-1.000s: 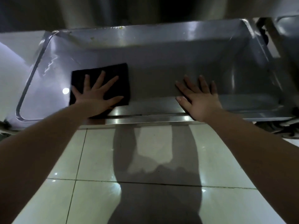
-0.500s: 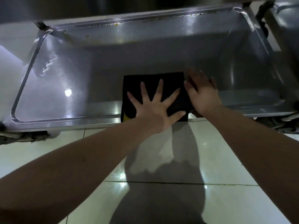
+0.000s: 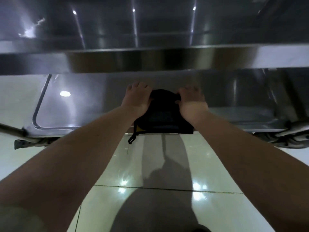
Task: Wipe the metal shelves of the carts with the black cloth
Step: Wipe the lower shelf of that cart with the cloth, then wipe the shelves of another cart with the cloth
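Tiled floor [image 3: 150, 164]: below the forearms. Black cloth [image 3: 160, 114]: flat half a second ago, now bunched between the hands, its near hem over the lower shelf's [image 3: 75, 106] front lip. Left hand [image 3: 137, 97], earlier splayed flat, and right hand [image 3: 192, 101]: both curled, gripping the cloth's sides. Upper shelf [image 3: 150, 59]: beyond the hands, newly in view.

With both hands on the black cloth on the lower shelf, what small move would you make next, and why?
I would probably fold the black cloth over and press it flat: the left hand and right hand grip its bunched far edge, and its near edge overhangs the front lip of the lower shelf, so it cannot wipe well yet.
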